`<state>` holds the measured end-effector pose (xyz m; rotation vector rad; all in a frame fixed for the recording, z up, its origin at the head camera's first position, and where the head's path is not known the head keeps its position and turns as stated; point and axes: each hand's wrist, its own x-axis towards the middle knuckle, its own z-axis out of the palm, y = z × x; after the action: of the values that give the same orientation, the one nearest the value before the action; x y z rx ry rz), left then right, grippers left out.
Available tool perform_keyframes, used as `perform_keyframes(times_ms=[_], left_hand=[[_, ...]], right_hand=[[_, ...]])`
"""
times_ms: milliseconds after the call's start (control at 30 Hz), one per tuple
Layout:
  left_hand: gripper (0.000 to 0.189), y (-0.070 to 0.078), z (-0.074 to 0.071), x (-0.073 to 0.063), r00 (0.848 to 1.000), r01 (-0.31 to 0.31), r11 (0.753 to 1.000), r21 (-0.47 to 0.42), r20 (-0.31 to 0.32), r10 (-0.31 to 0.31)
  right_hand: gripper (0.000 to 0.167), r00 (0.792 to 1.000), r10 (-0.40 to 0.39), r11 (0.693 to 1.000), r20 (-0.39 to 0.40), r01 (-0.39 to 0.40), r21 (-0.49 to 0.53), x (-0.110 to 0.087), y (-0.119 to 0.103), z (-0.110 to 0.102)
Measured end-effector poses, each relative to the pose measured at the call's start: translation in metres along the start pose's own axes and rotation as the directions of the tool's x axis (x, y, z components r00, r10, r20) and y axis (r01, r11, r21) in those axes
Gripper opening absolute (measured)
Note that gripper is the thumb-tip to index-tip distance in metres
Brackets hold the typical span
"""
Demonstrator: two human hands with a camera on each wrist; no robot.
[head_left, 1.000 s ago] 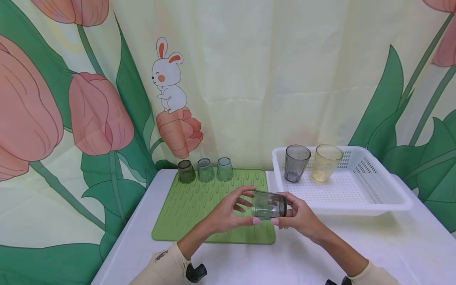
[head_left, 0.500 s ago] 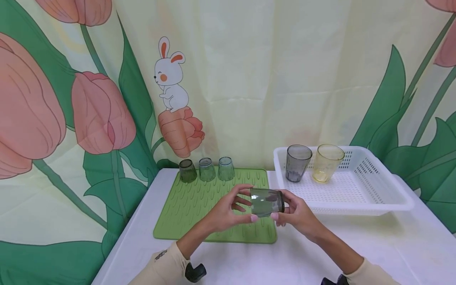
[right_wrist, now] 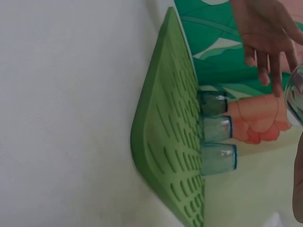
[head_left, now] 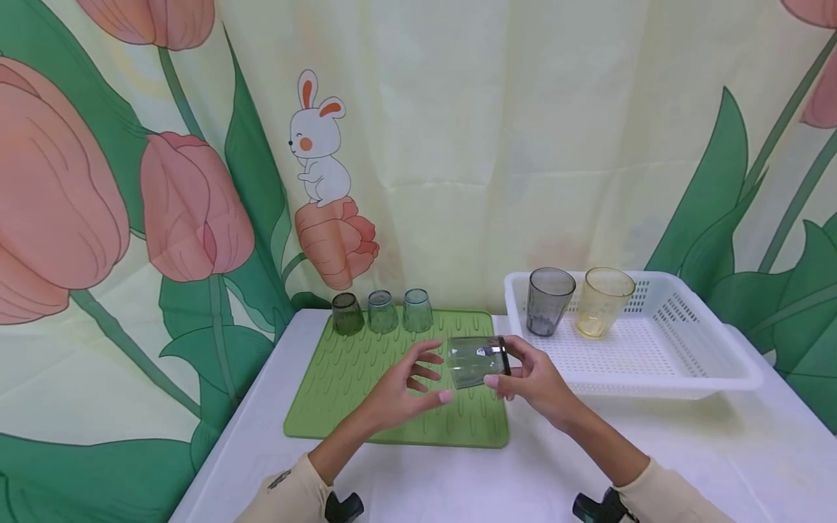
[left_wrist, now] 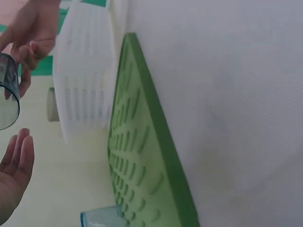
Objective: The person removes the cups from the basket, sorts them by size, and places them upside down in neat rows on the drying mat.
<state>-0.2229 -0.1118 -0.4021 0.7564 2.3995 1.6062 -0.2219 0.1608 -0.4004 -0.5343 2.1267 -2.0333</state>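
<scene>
Above the counter (head_left: 445,487) and green mat (head_left: 327,388), your left hand (head_left: 395,392) spreads its fingers wide beside the glass (head_left: 467,363) your right hand (head_left: 539,378) pinches sideways, long axis nearly level, dark-edged end rightward, wider end leftward.

Glass (right_wrist: 295,94) between hands (right_wrist: 266,28); three tumblers (right_wrist: 217,129) on green mat (right_wrist: 158,127)

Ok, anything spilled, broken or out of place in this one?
Nothing stands out. Three glasses stand on the green mat, a grey glass and a yellow glass in the white basket, and the right hand grips the sideways glass. No spill or crack shows.
</scene>
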Motion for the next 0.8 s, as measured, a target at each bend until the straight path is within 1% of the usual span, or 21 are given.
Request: perform_keyframes(times_ms=[167, 267, 400, 500, 600, 700, 800], left_hand=[[0.067, -0.014, -0.01, -0.017, 0.998, 0.062, 0.998, 0.024, -0.028, -0.061], [0.063, -0.026, -0.017, -0.027, 0.995, 0.091, 0.995, 0.05, -0.032, -0.09], [0.06, -0.044, -0.027, -0.043, 0.989, 0.146, 0.985, 0.086, -0.044, -0.143], [0.06, -0.058, -0.035, -0.055, 0.981, 0.193, 0.975, 0.109, -0.051, -0.189], [0.062, -0.068, -0.044, -0.064, 0.972, 0.234, 0.964, 0.123, -0.063, -0.228], [0.061, -0.075, -0.055, -0.071, 0.963, 0.264, 0.955, 0.138, -0.098, -0.252], [0.057, -0.081, -0.067, -0.077, 0.951, 0.296, 0.941, 0.165, -0.143, -0.274]], right_hand=[[0.056, 0.999, 0.02, 0.999, -0.04, -0.022, -0.039, 0.01, -0.002, 0.002], [0.057, 0.997, 0.028, 0.998, -0.067, -0.032, -0.06, 0.017, -0.004, 0.004], [0.061, 0.995, 0.039, 0.994, -0.093, -0.049, -0.101, 0.029, -0.006, 0.007], [0.063, 0.993, 0.048, 0.991, -0.108, -0.062, -0.121, 0.037, -0.008, 0.008], [0.067, 0.99, 0.059, 0.987, -0.128, -0.077, -0.145, 0.046, -0.01, 0.01], [0.074, 0.986, 0.073, 0.977, -0.152, -0.101, -0.188, 0.055, -0.012, 0.012], [0.076, 0.982, 0.082, 0.97, -0.169, -0.118, -0.213, 0.066, -0.013, 0.014]])
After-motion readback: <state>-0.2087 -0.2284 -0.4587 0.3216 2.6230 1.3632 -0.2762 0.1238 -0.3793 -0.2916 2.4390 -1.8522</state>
